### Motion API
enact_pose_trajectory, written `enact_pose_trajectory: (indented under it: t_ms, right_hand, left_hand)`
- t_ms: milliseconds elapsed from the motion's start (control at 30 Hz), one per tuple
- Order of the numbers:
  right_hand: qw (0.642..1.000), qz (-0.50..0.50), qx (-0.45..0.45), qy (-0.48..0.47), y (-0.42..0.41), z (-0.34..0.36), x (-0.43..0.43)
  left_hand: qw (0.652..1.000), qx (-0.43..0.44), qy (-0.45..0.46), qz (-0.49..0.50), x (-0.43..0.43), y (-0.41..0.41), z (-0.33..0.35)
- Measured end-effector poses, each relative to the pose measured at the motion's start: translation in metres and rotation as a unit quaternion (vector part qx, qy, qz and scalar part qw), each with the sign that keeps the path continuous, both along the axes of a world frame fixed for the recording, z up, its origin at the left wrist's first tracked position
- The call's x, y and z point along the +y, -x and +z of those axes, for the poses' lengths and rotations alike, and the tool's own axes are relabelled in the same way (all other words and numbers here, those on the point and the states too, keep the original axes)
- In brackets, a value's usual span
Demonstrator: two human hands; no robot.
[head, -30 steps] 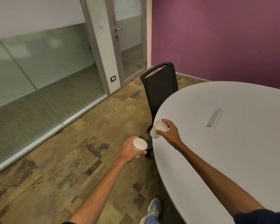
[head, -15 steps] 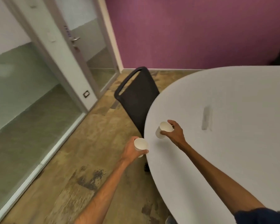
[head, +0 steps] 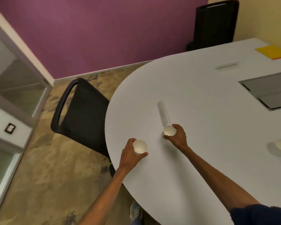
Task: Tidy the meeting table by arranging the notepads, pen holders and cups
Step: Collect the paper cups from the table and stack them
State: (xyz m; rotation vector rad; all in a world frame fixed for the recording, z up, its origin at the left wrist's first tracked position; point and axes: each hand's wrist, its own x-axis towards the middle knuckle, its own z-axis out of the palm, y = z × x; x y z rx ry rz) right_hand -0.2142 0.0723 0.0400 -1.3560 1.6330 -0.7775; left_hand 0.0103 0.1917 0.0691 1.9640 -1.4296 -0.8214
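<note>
Gripping plain white cups (head: 139,146) (head: 169,130), left hand (head: 128,153) and right hand (head: 179,137), at table (head: 201,151)

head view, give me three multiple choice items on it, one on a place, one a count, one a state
1. Where does the yellow notepad lie?
A on the floor
B on the table, far right
C on a chair seat

2. How many chairs show?
A one
B two
C four

3. What is the left hand doing?
A lying flat on the top
B hanging empty
C gripping a white cup

Key:
1 B, it lies on the white top by the right edge.
2 B, the near chair and the far chair are all that show.
3 C, its fingers curl round the cup.
</note>
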Motion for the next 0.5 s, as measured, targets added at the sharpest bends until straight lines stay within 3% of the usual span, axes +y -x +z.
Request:
enact_pose_trajectory:
  t_ms: [233, 500]
  right_hand:
    - [0.994, -0.103, 0.018, -0.02, 0.001, -0.014, -0.02]
    - [0.989, -0.132, 0.051, -0.048, -0.015, -0.038, -0.021]
  left_hand:
    - [0.999, 0.017, -0.005, -0.048, -0.043, -0.03, -0.012]
    - [0.995, 0.014, -0.013, -0.099, -0.067, -0.063, -0.02]
